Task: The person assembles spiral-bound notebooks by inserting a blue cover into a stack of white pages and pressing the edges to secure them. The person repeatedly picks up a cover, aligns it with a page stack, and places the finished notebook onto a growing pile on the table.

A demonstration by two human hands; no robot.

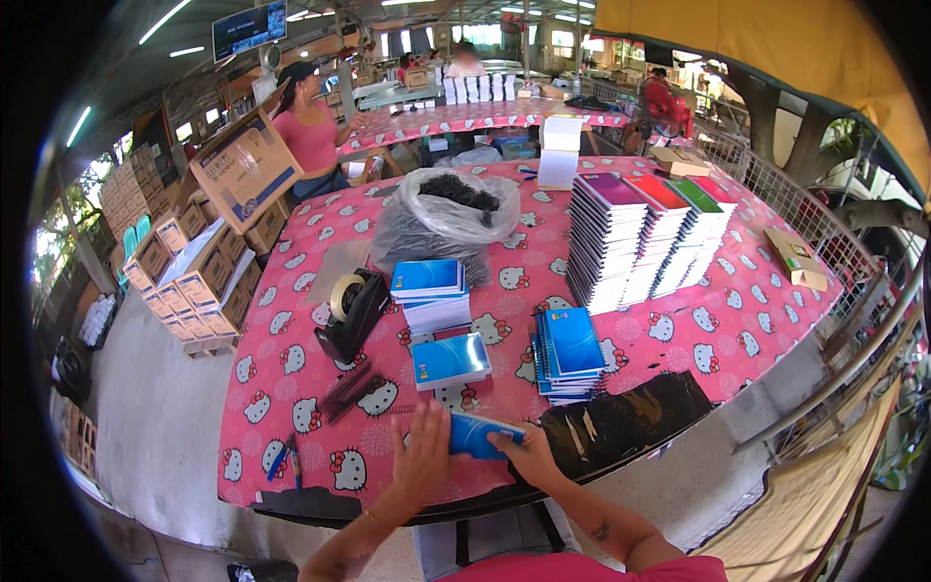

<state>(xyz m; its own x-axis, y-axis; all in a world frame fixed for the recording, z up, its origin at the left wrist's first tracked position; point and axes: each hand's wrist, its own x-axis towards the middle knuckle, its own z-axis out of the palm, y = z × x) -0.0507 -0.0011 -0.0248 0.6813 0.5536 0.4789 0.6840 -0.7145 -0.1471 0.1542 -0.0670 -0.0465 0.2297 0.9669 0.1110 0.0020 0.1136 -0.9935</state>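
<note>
At the near edge of the pink table [679, 330], a blue notebook [477, 434] is lying flat, its long axis running left to right. The left hand [423, 454] is gripping its left end, the right hand [527, 451] is pinching its right end, fingers curled.

The single view came from a wide fisheye camera worn on the person's head, looking forward and steeply down over the pink patterned tabletop [679, 339]. It sat close above the near edge, where the person's forearms entered from the bottom. Straight edges bowed toward the dark round rim, and the far workshop appeared small along the top.
</note>
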